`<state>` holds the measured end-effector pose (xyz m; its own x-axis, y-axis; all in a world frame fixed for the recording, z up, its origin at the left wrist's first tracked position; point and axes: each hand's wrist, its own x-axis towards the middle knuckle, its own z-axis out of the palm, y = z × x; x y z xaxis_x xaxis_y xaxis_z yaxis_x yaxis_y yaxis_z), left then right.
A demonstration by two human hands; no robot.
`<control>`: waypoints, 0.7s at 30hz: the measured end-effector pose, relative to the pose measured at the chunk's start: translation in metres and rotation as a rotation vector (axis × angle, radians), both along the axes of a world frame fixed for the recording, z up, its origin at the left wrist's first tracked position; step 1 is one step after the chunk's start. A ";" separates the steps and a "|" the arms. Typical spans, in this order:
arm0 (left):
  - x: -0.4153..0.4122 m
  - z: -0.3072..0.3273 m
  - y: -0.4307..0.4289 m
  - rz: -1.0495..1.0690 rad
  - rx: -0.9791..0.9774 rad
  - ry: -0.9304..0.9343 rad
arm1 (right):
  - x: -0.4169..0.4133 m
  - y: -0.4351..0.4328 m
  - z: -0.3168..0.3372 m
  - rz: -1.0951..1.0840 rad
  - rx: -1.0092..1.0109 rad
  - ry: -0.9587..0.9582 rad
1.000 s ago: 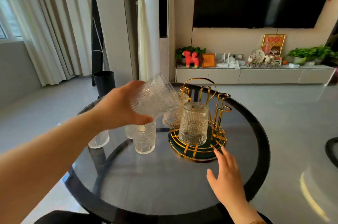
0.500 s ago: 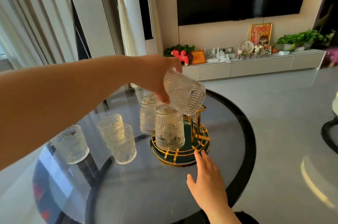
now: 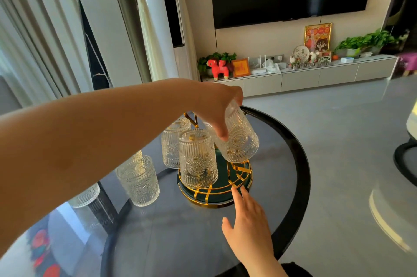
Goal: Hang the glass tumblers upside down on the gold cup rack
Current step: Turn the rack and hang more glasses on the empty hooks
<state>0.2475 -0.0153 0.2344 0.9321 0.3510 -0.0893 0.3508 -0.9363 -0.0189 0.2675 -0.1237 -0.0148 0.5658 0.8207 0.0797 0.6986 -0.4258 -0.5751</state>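
Note:
The gold cup rack (image 3: 242, 171) with a dark green base stands on the round glass table (image 3: 284, 163). My left hand (image 3: 216, 107) grips an embossed glass tumbler (image 3: 241, 139) from above, mouth down and tilted, over the rack's right side. Two tumblers hang upside down on the rack, one in front (image 3: 198, 161) and one behind it (image 3: 172, 143). My right hand (image 3: 246, 220) lies open on the table, its fingertips touching the rack's front rim. Upright tumblers (image 3: 138, 178) stand left of the rack, one (image 3: 86, 195) partly hidden by my forearm.
The table's black rim (image 3: 302, 186) curves close on the right, with grey floor beyond. A white TV cabinet (image 3: 316, 75) with ornaments and plants lines the far wall. Curtains hang at the left.
My left hand has carried the tumbler right over the rack, turned it mouth down and lowered it. My right hand has slid forward to the rack's base. The view has shifted.

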 end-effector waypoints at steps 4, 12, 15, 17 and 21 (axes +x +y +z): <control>0.010 -0.015 0.008 -0.066 -0.024 0.038 | 0.001 0.000 -0.001 0.001 0.010 -0.004; 0.016 -0.039 0.021 -0.098 -0.069 0.019 | 0.001 0.000 -0.002 0.004 0.016 -0.007; 0.016 -0.046 0.020 -0.099 -0.087 0.023 | 0.002 0.000 -0.002 0.007 0.014 -0.007; 0.017 -0.048 0.020 -0.095 -0.107 0.018 | 0.002 -0.001 -0.002 0.009 0.018 -0.008; 0.012 -0.049 0.021 -0.060 -0.202 0.003 | 0.001 -0.001 -0.002 0.005 0.022 -0.017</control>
<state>0.2600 0.0059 0.1854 0.9505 0.2693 -0.1552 0.2943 -0.9403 0.1708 0.2688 -0.1242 -0.0171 0.5604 0.8212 0.1073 0.7104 -0.4100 -0.5720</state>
